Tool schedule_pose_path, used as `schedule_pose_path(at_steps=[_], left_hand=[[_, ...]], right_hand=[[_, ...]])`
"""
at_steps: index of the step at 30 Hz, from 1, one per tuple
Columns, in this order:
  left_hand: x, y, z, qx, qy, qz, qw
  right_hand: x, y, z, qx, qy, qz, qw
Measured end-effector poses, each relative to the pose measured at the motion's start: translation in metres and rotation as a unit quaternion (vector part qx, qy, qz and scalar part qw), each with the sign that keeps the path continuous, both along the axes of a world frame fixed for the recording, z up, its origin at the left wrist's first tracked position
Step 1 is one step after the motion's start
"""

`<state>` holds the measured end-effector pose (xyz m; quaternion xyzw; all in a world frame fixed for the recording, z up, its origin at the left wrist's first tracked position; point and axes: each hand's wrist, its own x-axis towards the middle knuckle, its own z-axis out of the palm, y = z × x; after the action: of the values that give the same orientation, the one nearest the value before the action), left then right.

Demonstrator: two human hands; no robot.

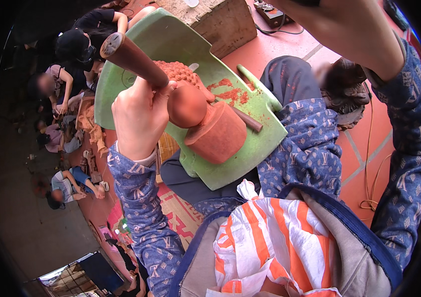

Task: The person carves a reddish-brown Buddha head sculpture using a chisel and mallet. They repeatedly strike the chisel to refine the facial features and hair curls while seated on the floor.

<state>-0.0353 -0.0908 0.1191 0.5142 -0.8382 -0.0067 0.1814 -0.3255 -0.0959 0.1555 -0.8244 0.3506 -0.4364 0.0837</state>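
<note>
A reddish-brown carved bust [218,131] with knobbed hair lies tilted on a green plastic chair-like surface [270,143] across my lap. My left hand [141,111] is closed round a thick, dark wooden rod [136,59], which slants up and left over the bust with its pale worn end uppermost. The hand is right beside the bust's head. Under and beside the bust, a thinner brown stick [247,120] pokes out to the right. My right hand [336,22] is raised at the upper right, its fingers cut off by the frame's edge near something dark.
Red shavings [232,95] lie on the green plastic. Beyond it stands a wooden block [225,27], with a small corded box [272,16] nearby. A dark carved piece [346,94] sits on the tiles at right, near a cable [367,148]. Several people sit at left.
</note>
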Motion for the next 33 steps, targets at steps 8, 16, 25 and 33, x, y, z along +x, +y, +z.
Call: schedule_pose_path(at_steps=[8,16,25,33], left_hand=[[-0.007,-0.008,0.006,0.009,0.004,-0.026,1.0],[-0.009,-0.011,0.009,0.032,-0.008,-0.028,0.999],[0.017,0.0,0.025,0.286,0.296,-0.135,0.901],[0.042,0.004,0.019,0.002,0.308,0.035,0.951]], right_hand=[[-0.015,-0.02,-0.017,0.072,-0.001,0.011,0.997],[-0.022,-0.027,-0.028,0.029,0.029,0.006,0.999],[-0.021,-0.019,-0.034,0.11,-0.055,0.03,0.992],[-0.022,-0.018,-0.038,0.13,-0.072,0.02,0.989]])
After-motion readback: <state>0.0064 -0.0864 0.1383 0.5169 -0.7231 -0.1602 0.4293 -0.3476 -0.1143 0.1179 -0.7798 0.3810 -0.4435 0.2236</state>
